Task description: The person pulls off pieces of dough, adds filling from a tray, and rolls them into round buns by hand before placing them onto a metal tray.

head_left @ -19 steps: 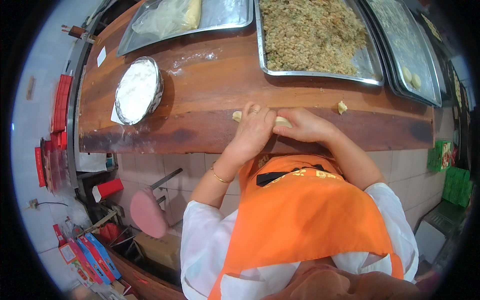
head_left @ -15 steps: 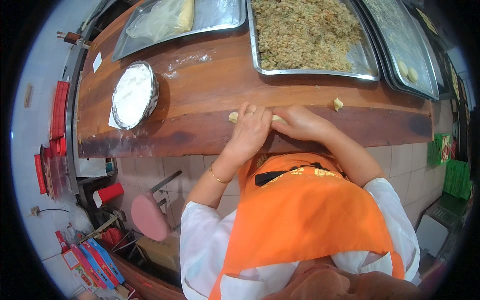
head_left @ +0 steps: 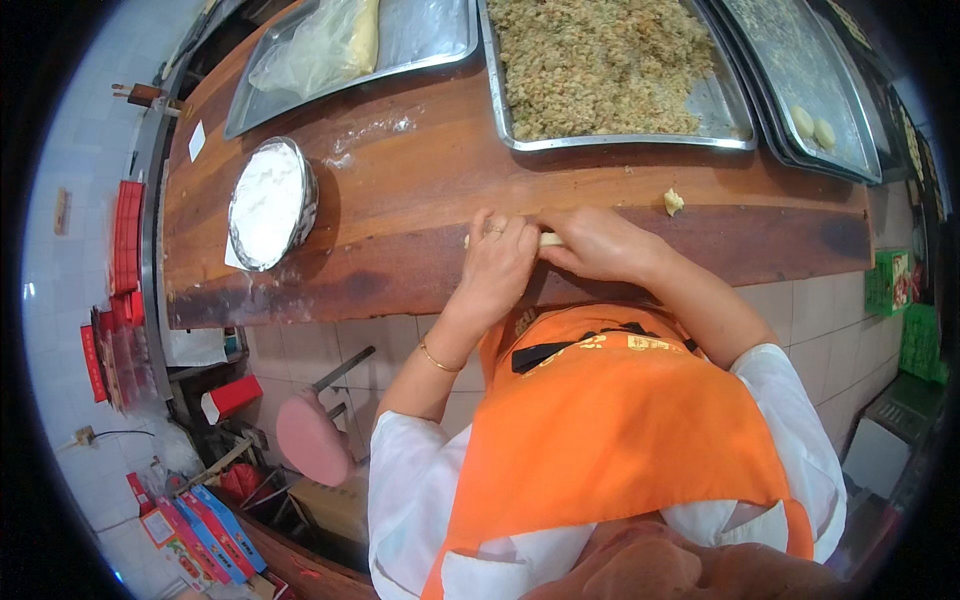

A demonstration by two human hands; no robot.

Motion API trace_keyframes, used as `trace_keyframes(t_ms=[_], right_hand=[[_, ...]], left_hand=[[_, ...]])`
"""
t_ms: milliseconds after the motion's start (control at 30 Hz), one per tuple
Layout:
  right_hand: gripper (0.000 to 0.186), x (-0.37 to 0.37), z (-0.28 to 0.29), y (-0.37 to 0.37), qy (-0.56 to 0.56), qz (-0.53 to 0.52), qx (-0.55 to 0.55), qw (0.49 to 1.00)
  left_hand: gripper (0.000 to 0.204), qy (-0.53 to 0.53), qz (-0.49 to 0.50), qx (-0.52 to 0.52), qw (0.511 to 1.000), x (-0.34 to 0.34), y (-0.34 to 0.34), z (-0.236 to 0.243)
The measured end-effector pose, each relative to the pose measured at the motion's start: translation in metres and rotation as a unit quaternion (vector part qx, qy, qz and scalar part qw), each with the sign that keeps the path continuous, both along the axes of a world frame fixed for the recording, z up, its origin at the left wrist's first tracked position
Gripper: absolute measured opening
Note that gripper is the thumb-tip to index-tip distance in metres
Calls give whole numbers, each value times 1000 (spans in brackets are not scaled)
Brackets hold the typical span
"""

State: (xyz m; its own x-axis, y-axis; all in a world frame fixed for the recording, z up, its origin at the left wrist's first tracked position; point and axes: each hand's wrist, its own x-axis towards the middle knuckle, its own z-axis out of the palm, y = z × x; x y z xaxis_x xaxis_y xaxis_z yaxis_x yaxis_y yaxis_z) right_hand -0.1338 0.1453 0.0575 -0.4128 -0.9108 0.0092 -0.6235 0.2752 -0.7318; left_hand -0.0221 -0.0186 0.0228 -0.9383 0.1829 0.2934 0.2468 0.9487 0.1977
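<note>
Both my hands are at the near edge of the wooden table, side by side over a thin roll of pale dough. My left hand has its fingers curled over the roll's left part, with only a sliver showing past them. Close beside it, my right hand is closed on the other end, thumb below and fingers hiding most of it. A short stretch of dough shows between the hands. To the right lies a small torn scrap of dough.
A bowl of white flour stands at the left. Behind are a metal tray with a plastic-wrapped block and a tray of crumbly filling. Stacked trays at right hold two dough balls. A pink stool stands below.
The view has shifted slightly. Less of the dough roll sticks out past my left fingers, and my right hand has turned a little over its end.
</note>
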Motion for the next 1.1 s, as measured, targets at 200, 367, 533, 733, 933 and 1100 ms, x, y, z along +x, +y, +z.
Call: trace_keyframes(t_ms=[200,367,533,733,933,1100], right_hand=[[20,1,-17,3,46,3,32,998],[16,8,-33,2,148,-25,31,988],[18,-3,-31,5,57,-8,-25,998],[26,-16,-16,26,-383,-65,-43,921],[27,-30,-23,48,-183,-18,-42,982],[16,-15,-14,44,43,-25,19,999]], left_hand=[[11,10,34,-41,999,-5,11,-1],[9,9,65,-47,997,-10,20,-9],[10,12,90,-70,993,-13,28,-15],[12,0,67,-111,992,-16,16,-10],[23,-90,9,-106,990,-37,-26,39],[51,-63,37,-62,995,-46,-31,42]])
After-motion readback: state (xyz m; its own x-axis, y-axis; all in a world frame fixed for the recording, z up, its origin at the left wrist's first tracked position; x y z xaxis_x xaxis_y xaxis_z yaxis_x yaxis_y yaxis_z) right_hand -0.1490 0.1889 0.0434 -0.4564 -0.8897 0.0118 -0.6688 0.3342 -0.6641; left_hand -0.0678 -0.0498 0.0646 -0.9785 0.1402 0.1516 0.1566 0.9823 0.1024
